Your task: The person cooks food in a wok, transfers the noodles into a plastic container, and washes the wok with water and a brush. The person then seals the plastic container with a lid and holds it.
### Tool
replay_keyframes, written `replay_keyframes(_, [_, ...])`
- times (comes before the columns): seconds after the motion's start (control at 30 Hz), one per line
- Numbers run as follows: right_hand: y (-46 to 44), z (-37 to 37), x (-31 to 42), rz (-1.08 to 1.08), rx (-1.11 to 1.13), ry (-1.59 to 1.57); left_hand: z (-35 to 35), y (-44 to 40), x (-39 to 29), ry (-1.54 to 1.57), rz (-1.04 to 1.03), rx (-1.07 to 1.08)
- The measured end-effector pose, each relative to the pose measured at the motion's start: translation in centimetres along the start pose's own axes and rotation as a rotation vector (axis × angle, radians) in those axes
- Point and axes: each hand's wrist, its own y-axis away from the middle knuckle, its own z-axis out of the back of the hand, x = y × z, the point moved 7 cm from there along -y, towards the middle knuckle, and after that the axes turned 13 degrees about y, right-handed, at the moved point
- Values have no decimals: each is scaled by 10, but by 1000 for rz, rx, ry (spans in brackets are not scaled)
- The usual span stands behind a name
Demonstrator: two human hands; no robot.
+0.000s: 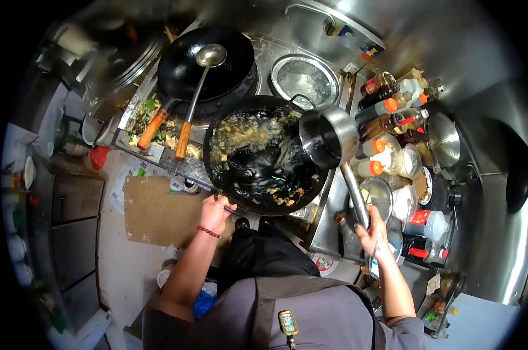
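My left hand (215, 213) is wrapped round the handle of a large black wok (267, 201), at its near left edge. Water and blurred pale bits swirl inside, with small food scraps along the near right wall. My right hand (373, 232) grips the long handle of a deep metal ladle pot (344, 131), whose bowl is tilted over the wok's right rim. Behind, a second black wok (176, 52) rests on the stove with a wooden-handled ladle (195, 108) lying in it.
A round metal basin (306, 79) sits behind the wok. Sauce bottles (386, 108) and bowls (380, 195) crowd the right counter. Food scraps (144, 119) lie on the stove's left edge. Flat cardboard (153, 210) covers part of the floor.
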Motion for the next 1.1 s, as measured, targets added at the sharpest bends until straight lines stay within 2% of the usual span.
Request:
replay_keyframes(0.03, [-12,7,-1,3,-4,0,0,0,4,2,-4,4])
replay_keyframes(0.1, [-43,-1,-10,-184,168,-396,9,-4,10,-48,31,-26])
replay_keyframes(0.17, [-95,-5,-16,-188,188,-649,5,-6,11,-55,33,-22])
replay_keyframes(0.3, [-215,-36,-46,-225,129,-771,-3,-5,11,-108,30,45])
replay_keyframes(0.37, [-256,-47,-54,-309,130,-860,-27,12,0,-119,21,-11])
replay_keyframes(0.43, [-287,-63,-69,-349,126,-873,-32,27,-3,-166,5,-158])
replay_keyframes(0.47, [-300,-70,-77,-328,147,-842,-35,29,-3,-164,7,-167])
replay_keyframes(0.5, [-312,-72,-83,-298,179,-635,-37,31,-4,-161,9,-176])
replay_keyframes(0.57, [-309,-36,-67,99,-401,160,-41,34,-9,-158,3,-162])
replay_keyframes(0.6, [-291,-15,-41,272,-777,364,-45,39,-13,-224,38,-145])
replay_keyframes(0.63, [-288,-10,-29,468,-727,208,-48,46,-16,-216,16,-196])
replay_keyframes(0.7, [-292,-35,-17,586,-392,50,-45,56,-21,-205,34,-208])
replay_keyframes(0.77, [-289,-52,0,600,-357,-2,-43,66,-27,-181,34,-201])
replay_keyframes(0.8, [-290,-62,2,481,-307,-177,-39,69,-31,-210,55,-197])
replay_keyframes(0.83, [-286,-67,8,465,-308,-231,-36,72,-34,-239,76,-193])
replay_keyframes(0.87, [-287,-71,4,384,-364,-269,-33,78,-36,-204,18,-290])
replay_keyframes(0.9, [-290,-81,-2,302,-418,-306,-26,81,-39,-203,13,-301])
replay_keyframes(0.97, [-303,-116,-29,157,-382,-143,-9,85,-36,-215,82,-224])
replay_keyframes(1.0, [-305,-134,-29,157,-145,-63,-2,90,-35,-199,64,-247])
replay_keyframes(1.03, [-309,-141,-24,163,-146,-70,5,99,-33,-165,43,-340])
replay_keyframes(1.1, [-311,-156,13,548,-205,126,9,107,-29,-170,60,-267])
